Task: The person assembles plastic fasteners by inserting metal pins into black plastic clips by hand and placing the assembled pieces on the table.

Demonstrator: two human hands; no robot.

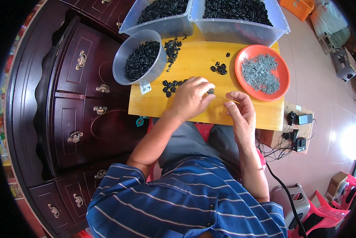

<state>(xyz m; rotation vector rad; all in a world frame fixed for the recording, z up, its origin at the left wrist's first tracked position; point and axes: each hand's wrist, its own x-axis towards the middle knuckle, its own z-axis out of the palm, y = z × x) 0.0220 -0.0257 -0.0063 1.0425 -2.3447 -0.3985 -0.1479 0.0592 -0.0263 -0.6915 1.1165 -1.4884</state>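
Over the yellow table: small black piece in the left hand, right hand drawn to a narrow pinch

Near the front edge of the yellow table (pixel 201 59), the left hand (pixel 193 97) is curled, with a small black piece (pixel 210 91) held at the thumb and forefinger, raised toward the right hand. The right hand (pixel 241 109) is set just across a gap from it, thumb and forefinger tips close together. Whether a fine part sits between those tips cannot be told; it is too small to resolve.

Stock, as laid out: an orange plate (pixel 285 79) of thin silver metal pieces (pixel 261 71) beyond the right hand; a clear round tub (pixel 119 75) of black pieces at the far left; loose black pieces (pixel 173 89) beside the left hand; a second small cluster (pixel 220 69) near the plate. Next to the tub lies a pile of dark parts with thin stems (pixel 172 51).

Step in hand, as judged: fitting a silver piece to a black one, the two hands being brought opposite each other at one height. The stemmed pile supports this reading.

Next move would call for the left grip to keep the black piece steady and its opening turned to the right fingertips, then a straight, light insertion. Likely fault: a tilted entry, or a fine part slipping from the pinch.
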